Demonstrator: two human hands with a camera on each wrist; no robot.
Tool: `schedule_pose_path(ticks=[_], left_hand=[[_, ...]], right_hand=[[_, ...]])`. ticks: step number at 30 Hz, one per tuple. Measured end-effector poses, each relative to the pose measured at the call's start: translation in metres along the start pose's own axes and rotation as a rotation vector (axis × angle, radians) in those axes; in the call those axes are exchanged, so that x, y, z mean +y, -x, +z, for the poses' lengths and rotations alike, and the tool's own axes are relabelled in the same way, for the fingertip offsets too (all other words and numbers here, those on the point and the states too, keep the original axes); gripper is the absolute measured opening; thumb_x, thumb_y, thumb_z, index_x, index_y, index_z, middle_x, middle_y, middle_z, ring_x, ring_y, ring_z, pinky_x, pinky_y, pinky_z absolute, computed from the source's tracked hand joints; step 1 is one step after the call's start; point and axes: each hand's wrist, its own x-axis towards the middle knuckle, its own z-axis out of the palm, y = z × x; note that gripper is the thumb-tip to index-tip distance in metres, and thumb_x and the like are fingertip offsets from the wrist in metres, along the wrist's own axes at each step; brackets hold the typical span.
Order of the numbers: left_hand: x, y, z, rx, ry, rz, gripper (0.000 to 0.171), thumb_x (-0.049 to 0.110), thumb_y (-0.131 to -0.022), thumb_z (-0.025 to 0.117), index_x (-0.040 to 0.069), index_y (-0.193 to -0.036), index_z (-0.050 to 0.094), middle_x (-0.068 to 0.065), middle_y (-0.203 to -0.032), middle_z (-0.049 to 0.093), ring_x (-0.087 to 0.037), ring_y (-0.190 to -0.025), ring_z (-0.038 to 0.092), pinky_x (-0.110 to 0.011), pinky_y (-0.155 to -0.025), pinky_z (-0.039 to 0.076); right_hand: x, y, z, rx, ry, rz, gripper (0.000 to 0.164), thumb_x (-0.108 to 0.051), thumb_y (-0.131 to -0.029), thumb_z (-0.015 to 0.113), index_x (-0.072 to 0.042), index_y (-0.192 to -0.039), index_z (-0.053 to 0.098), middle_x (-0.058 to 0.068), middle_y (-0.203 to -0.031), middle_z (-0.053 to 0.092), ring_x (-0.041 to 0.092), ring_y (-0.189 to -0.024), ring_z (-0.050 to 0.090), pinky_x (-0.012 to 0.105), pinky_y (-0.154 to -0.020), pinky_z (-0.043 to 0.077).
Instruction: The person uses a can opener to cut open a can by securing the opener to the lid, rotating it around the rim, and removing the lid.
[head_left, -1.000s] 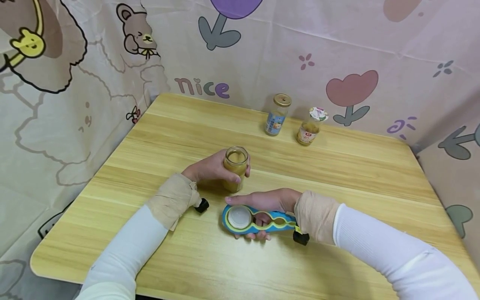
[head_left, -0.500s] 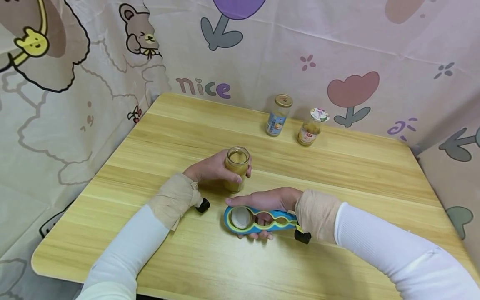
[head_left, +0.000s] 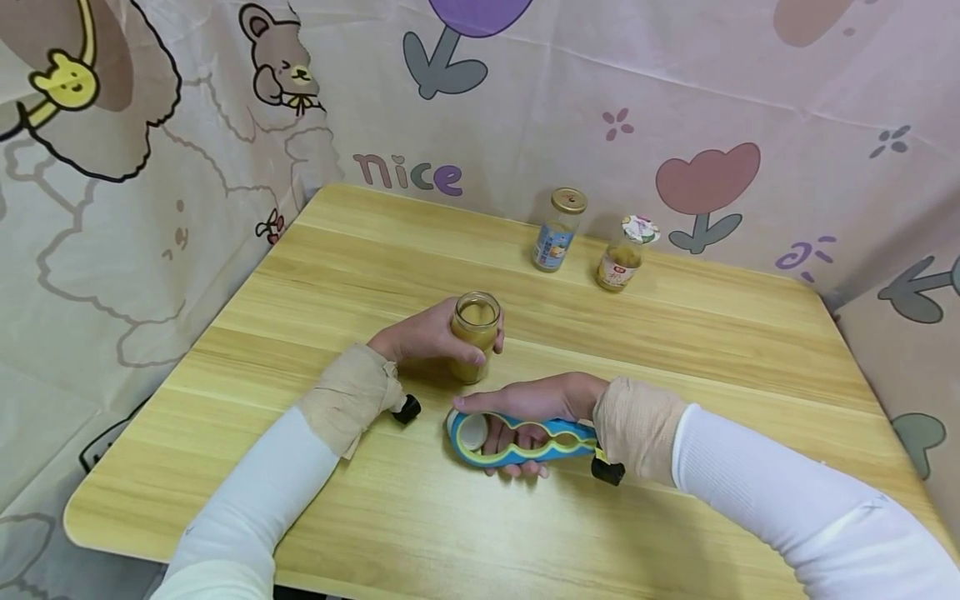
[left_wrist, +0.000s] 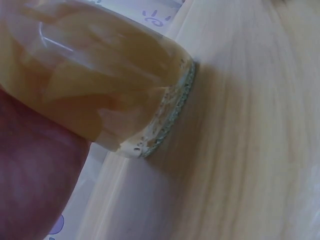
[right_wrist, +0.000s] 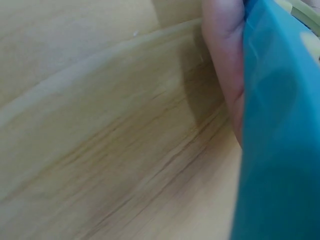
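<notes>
My left hand (head_left: 431, 333) grips an open glass jar (head_left: 474, 342) with yellowish-brown contents, which stands upright on the table. In the left wrist view the jar's base (left_wrist: 165, 115) meets the wood, and part of the hand (left_wrist: 40, 165) shows beside it. My right hand (head_left: 536, 398) holds a blue jar opener (head_left: 525, 454) with a yellow-green inner edge, just in front of the jar. A pale round lid (head_left: 472, 432) shows through the opener's largest opening, partly covered by its rim. Up close in the right wrist view, the blue opener (right_wrist: 280, 130) hides most of the hand.
At the back of the wooden table (head_left: 360, 517) stand two more jars. One is a taller jar (head_left: 557, 233) with a gold lid and blue label; the other is a shorter jar (head_left: 621, 258) with a flowery lid. A printed curtain (head_left: 517, 108) hangs behind.
The lid has shifted left within the opener's large opening and shows less than before, while the opener has tilted a little. My left hand and the jar have stayed in place.
</notes>
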Motion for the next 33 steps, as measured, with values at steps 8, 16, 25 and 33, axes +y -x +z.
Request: schedule_pose_path(ticks=[8,16,25,33], left_hand=[[0.0004,-0.0011,-0.0005,-0.006,0.0,0.006,0.039,0.006,-0.077,0.072,0.0,-0.11,0.052,-0.021,-0.1,0.06,-0.036,-0.096,0.056,-0.044,-0.092,0.045],[0.0002,-0.0016,-0.0007,-0.009,0.003,0.004,0.04,0.004,-0.077,0.072,-0.001,-0.112,0.052,-0.021,-0.101,0.059,-0.041,-0.097,0.054,-0.044,-0.091,0.045],[0.0007,-0.0023,-0.0006,-0.005,-0.01,-0.004,0.039,0.0,-0.077,0.07,-0.001,-0.112,0.051,-0.021,-0.101,0.059,-0.037,-0.096,0.056,-0.044,-0.092,0.045],[0.0025,-0.0007,0.0009,0.002,-0.032,0.004,0.037,-0.009,-0.076,0.066,-0.001,-0.109,0.051,-0.021,-0.099,0.059,-0.038,-0.095,0.054,-0.043,-0.092,0.045]], right_hand=[[0.0014,0.0012,0.0009,0.062,-0.017,0.012,0.085,-0.081,-0.075,0.048,0.0,-0.099,0.063,0.013,-0.077,0.062,0.022,-0.053,0.051,0.034,-0.05,0.048],[0.0,0.0016,0.0013,0.05,0.007,-0.003,0.082,-0.078,-0.079,0.048,0.0,-0.094,0.066,0.015,-0.078,0.065,0.022,-0.054,0.054,0.034,-0.05,0.049],[0.0013,0.0031,0.0013,0.067,0.024,0.0,0.086,-0.081,-0.075,0.049,0.001,-0.096,0.066,0.015,-0.08,0.065,0.022,-0.056,0.056,0.033,-0.051,0.05],[0.0013,0.0031,0.0016,0.053,0.02,-0.002,0.085,-0.08,-0.075,0.051,0.001,-0.098,0.066,0.015,-0.083,0.066,0.021,-0.056,0.056,0.033,-0.052,0.051]])
